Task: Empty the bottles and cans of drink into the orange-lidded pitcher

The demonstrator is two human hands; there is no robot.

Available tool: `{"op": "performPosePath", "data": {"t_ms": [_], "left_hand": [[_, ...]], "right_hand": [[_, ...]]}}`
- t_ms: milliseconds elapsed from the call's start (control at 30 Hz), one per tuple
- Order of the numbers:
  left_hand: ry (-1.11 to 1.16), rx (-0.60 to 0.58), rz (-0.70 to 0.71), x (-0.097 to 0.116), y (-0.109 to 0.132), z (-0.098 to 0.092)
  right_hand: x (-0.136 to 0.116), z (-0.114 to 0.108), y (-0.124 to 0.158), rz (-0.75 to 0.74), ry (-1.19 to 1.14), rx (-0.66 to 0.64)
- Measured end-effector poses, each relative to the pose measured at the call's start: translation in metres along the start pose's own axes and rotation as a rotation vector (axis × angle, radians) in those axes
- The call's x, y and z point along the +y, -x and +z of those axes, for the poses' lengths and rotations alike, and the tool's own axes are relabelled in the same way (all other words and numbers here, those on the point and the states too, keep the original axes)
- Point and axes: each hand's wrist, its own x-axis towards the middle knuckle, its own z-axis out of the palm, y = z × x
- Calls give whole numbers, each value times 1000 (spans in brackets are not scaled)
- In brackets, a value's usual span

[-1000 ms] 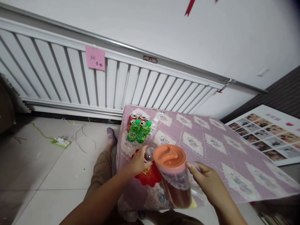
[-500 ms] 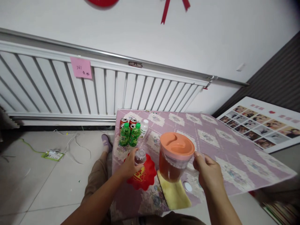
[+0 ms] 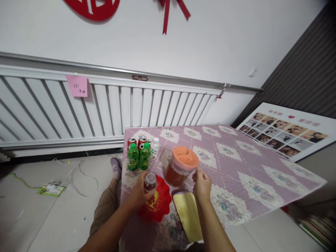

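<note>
Gripping bottle (image 3: 150,181) upright in my left hand (image 3: 141,196) over red mat (image 3: 160,206) to catch drips, right hand (image 3: 202,184) closed round handle of lidded jug (image 3: 180,170), tilted slightly bottleward beyond yellow cloth (image 3: 187,214) on desk (image 3: 236,164).

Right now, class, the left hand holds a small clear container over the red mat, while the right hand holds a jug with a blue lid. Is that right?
Not quite. The head view shows that the lid of the jug is orange, not blue. The rest stands: the left hand holds the small clear container over the red mat, and the right hand holds the jug.
</note>
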Motion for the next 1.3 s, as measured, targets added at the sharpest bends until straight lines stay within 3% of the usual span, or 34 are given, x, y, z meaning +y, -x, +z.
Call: {"op": "performPosePath", "data": {"t_ms": [367,467,567,633,700,833,967,1033,1300], "left_hand": [[15,-12,-6,-1,1,1],[30,3,23,2,3,1],[46,7,35,6,4,0],[59,14,29,8,3,0],[62,30,25,9,3,0],[69,47,57,9,3,2],[79,46,68,5,2,4],[71,52,65,3,2,5],[89,-2,76,4,4,0]], "right_hand": [[19,-9,11,-16,56,-133],[22,-27,6,-31,84,-195],[29,-54,9,-32,139,-151],[37,-69,19,-36,195,-137],[44,-76,37,-50,247,-204],[57,-68,83,-88,408,-401],[64,-51,117,-118,1016,-508],[66,-47,125,-171,1176,-506],[69,-47,133,-254,1271,-486]]}}
